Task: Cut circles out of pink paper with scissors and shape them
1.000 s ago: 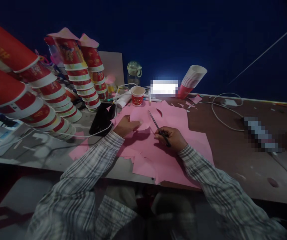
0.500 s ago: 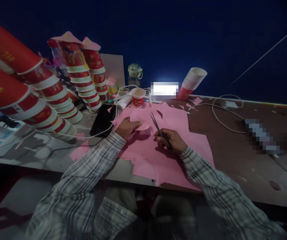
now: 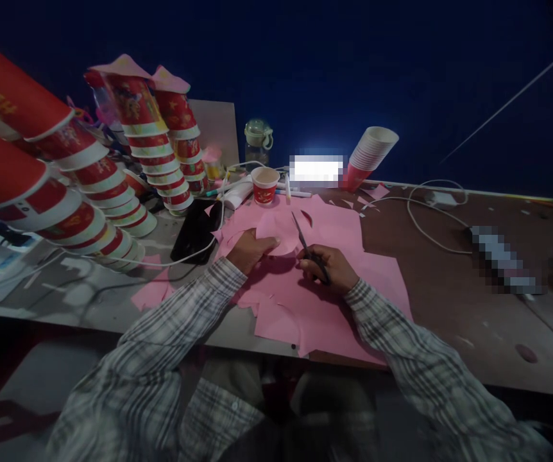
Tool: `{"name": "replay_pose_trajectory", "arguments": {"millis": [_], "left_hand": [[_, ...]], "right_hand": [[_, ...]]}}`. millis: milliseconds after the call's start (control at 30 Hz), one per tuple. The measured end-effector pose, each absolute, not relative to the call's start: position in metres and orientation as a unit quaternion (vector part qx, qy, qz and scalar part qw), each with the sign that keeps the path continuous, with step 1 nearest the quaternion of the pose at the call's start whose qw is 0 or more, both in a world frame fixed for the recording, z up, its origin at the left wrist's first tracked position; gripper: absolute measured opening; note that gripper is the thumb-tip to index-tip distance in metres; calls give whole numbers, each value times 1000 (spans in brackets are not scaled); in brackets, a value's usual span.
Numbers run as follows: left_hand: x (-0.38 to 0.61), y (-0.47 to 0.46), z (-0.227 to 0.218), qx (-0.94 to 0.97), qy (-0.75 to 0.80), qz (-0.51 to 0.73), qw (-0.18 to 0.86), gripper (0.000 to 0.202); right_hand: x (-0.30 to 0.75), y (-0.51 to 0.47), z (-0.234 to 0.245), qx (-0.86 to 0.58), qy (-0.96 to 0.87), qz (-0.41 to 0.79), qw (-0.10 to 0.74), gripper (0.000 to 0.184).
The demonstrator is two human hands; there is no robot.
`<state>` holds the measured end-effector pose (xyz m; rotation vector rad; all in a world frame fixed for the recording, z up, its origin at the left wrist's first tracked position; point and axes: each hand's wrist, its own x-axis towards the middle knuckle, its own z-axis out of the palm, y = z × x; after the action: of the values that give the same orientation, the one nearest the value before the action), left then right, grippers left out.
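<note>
Between the thumb and fingers of my left hand (image 3: 251,250) is a piece of pink paper (image 3: 276,231), raised a little above the table. My right hand (image 3: 331,268) grips a pair of dark scissors (image 3: 318,264), fingers around the handles and blades pointing up and away from me. The blades reach close to the right edge of the held piece; I cannot tell whether they touch it. Large pink sheets (image 3: 353,301) lie spread beneath both hands. Just beyond the paper stands a small red paper cup (image 3: 264,186).
Tall stacks of red and white paper cups (image 3: 154,151) rise on the left, some with pink paper cones on top. A black phone-like slab (image 3: 194,234) lies beside them, crossed by a white cable. A tilted cup stack (image 3: 370,154) and a pixelated device (image 3: 505,260) are on the right.
My left hand has shifted slightly to the right with the pink piece, bringing it nearer the scissors. My right hand stays almost in place. The whole view has moved a little.
</note>
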<state>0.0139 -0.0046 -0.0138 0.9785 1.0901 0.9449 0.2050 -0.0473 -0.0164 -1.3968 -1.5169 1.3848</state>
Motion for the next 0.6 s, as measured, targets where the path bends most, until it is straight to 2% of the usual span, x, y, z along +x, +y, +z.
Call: {"name": "replay_pose_trajectory", "arguments": {"millis": [600], "left_hand": [[14,-5,-15,467,484,403,621,25]], "right_hand": [[207,-46,-24,-525,-604,499,333,35]]}}
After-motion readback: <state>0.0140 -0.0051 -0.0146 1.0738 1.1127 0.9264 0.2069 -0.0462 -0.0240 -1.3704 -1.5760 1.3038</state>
